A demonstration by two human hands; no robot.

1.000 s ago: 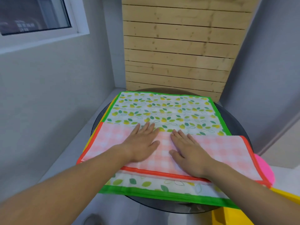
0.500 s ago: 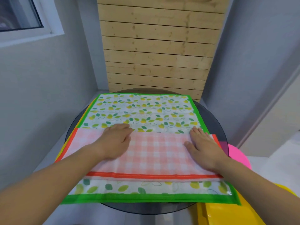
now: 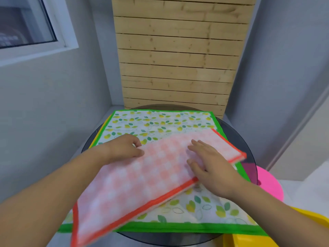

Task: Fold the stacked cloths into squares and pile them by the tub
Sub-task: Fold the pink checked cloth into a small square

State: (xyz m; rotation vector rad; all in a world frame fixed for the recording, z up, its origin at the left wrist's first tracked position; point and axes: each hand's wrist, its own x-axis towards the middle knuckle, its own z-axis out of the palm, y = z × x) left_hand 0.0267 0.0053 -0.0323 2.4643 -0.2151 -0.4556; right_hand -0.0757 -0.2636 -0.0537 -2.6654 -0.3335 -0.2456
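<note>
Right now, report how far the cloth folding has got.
Done: the pink checked cloth already lies doubled into a long strip. In hand: the left hand lifts its left part while the right hand presses the right part flat, so the fold toward a square is under way. Left: the leaf-print cloth underneath is unfolded, and no finished pile shows.

Folded pink-checked cloth [image 3: 142, 175] askew atop flat leaf-print cloth [image 3: 160, 122]

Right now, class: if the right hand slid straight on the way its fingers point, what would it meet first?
The right hand points up-left across the pink checked cloth, toward the left hand, which grips that cloth's far edge. It would probably meet the left hand first, though depth is unclear.
</note>
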